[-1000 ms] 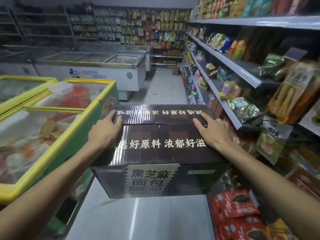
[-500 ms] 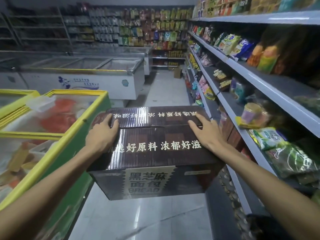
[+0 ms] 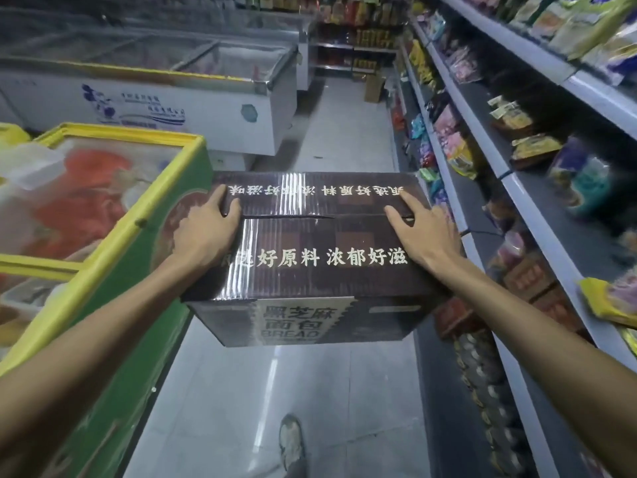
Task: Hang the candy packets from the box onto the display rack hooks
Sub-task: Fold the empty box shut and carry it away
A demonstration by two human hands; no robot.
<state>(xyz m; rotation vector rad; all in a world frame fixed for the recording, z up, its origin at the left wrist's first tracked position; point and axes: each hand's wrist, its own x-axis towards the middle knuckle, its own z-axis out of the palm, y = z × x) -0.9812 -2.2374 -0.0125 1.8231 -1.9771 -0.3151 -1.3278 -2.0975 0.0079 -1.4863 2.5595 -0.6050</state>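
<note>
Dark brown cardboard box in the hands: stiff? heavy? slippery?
Probably stiff: the dark brown corrugated cardboard box shows straight edges while the left hand and right hand hold it off the floor by its top. Likely light for its size, given that hold. Possibly slippery: the top looks glossy, so the grip could slide.

A green freezer (image 3: pixel 138 222) with a yellow rim stands at 9 o'clock, with blurred red packs (image 3: pixel 82 201) under its glass. Beyond it, at 11 o'clock, is a white freezer (image 3: pixel 193 112) with sliding glass lids. Grey shelves (image 3: pixel 524 198) run from 1 to 5 o'clock, stocked with bright snack packets (image 3: pixel 458 157), a yellow packet (image 3: pixel 603 301) at 4 o'clock and rows of tins (image 3: pixel 482 367) on the lowest tier. The pale tiled floor (image 3: pixel 310 391) leads to a carton (image 3: pixel 374 88) and far shelves (image 3: pixel 358 32) near 12 o'clock, and a shoe (image 3: pixel 291 439) shows at 6 o'clock.
</note>
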